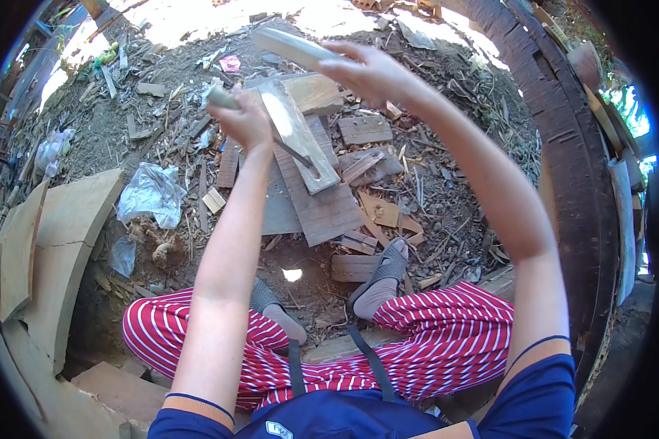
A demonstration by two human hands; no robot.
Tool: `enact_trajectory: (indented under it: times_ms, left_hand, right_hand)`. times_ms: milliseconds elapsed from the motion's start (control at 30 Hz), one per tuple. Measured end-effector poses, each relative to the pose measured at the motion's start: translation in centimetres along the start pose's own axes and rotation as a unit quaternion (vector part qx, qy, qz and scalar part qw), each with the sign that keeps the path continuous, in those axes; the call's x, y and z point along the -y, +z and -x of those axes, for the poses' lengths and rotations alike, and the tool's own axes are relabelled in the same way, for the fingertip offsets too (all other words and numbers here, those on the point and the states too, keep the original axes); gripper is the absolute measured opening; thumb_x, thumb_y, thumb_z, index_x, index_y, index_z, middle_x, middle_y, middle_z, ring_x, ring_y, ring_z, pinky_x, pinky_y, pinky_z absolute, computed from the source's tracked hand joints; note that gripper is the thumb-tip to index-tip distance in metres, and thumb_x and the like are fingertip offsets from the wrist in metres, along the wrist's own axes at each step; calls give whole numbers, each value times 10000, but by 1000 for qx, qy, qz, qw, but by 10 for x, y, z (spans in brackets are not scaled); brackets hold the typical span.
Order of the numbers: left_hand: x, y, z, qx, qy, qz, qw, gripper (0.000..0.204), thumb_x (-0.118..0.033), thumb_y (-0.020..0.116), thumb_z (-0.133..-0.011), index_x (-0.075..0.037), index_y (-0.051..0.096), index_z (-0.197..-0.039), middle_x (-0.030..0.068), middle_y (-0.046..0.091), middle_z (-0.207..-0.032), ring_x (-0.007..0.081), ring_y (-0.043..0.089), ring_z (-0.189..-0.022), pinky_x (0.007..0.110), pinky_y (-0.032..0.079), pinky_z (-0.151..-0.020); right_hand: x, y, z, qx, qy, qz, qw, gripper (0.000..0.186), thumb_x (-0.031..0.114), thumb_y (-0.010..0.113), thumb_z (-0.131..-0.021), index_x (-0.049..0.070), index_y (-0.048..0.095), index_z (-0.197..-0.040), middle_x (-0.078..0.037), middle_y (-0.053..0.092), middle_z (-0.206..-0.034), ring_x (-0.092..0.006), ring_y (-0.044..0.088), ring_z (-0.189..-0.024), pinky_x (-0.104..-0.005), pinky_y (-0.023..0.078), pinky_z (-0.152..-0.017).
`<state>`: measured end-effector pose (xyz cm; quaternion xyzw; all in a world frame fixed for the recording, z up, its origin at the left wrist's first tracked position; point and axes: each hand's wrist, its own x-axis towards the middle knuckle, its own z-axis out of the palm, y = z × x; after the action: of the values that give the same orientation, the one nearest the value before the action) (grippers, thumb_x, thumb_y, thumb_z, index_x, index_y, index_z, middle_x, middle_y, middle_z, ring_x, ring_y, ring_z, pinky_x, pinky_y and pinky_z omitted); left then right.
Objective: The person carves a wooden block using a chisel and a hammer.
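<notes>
My left hand (245, 123) is closed round the handle of a chisel (294, 153). Its dark metal blade slants down to the right and meets a slot near the close end of a pale wooden board (289, 121). That board lies tilted across a brown plank (329, 223) and other wood pieces. Raised above and to the right, my right hand (370, 73) grips one end of a thick pale wooden stick (291, 48), which points to the upper left, apart from the chisel. The hand and stick are slightly blurred.
Wood chips and offcuts (365, 130) litter the dirt around the boards. Clear plastic bags (152, 195) lie to the left, near large curved planks (66, 249). A heavy dark beam (564, 161) curves along the right. My sandalled feet (383, 272) flank the near ground.
</notes>
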<state>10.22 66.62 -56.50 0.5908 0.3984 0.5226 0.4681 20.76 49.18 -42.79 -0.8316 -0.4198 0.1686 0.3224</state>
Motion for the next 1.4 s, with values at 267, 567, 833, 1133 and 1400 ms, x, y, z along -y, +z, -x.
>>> enact_trajectory:
  times_ms: [267, 567, 833, 1133, 1400]
  left_hand:
    - [50, 7, -22, -32, -7, 17, 999, 531, -372, 584, -914, 19, 387, -1215, 281, 568, -1136, 399, 613, -1037, 487, 505, -833]
    - [-74, -26, 50, 231, -102, 201, 947, 240, -264, 575, -988, -81, 423, -1024, -26, 405, -613, 54, 404, -447, 222, 320, -358]
    - [-90, 2, 102, 273, -285, 304, 867, 366, -276, 598, -975, -106, 398, -1230, 1, 492, -809, 75, 488, -628, 221, 462, -571]
    - [-111, -38, 101, 515, -140, 51, 844, 492, -244, 573, -978, -146, 347, -1404, 44, 462, -1050, 116, 504, -903, 283, 487, -767]
    - [-127, -92, 36, 560, -119, -20, 819, 584, -223, 605, -953, -134, 296, -1440, 71, 519, -1055, 120, 568, -859, 271, 517, -715]
  right_hand:
    - [-139, 73, 98, -133, 240, -323, 906, 550, 287, 636, -867, 58, 506, -1349, -158, 657, -1081, -194, 634, -788, -312, 521, -611]
    - [-83, 95, 154, 20, 284, 96, 954, 721, 609, 408, -925, 228, 266, -1521, -223, 467, -1409, -375, 422, -1327, -542, 288, -1080]
    - [-26, 102, 177, -113, 18, -191, 975, 397, 386, 413, -1011, 80, 559, -1217, -198, 662, -1027, -349, 640, -985, -437, 476, -830]
    - [-121, 106, 205, -25, 320, -3, 947, 478, 371, 442, -960, 56, 437, -1319, -274, 590, -1168, -438, 552, -1132, -512, 439, -957]
    - [19, -99, 247, -186, -22, 527, 829, 628, 311, 628, -871, -25, 453, -1372, -227, 384, -1412, -353, 335, -1351, -483, 276, -1105]
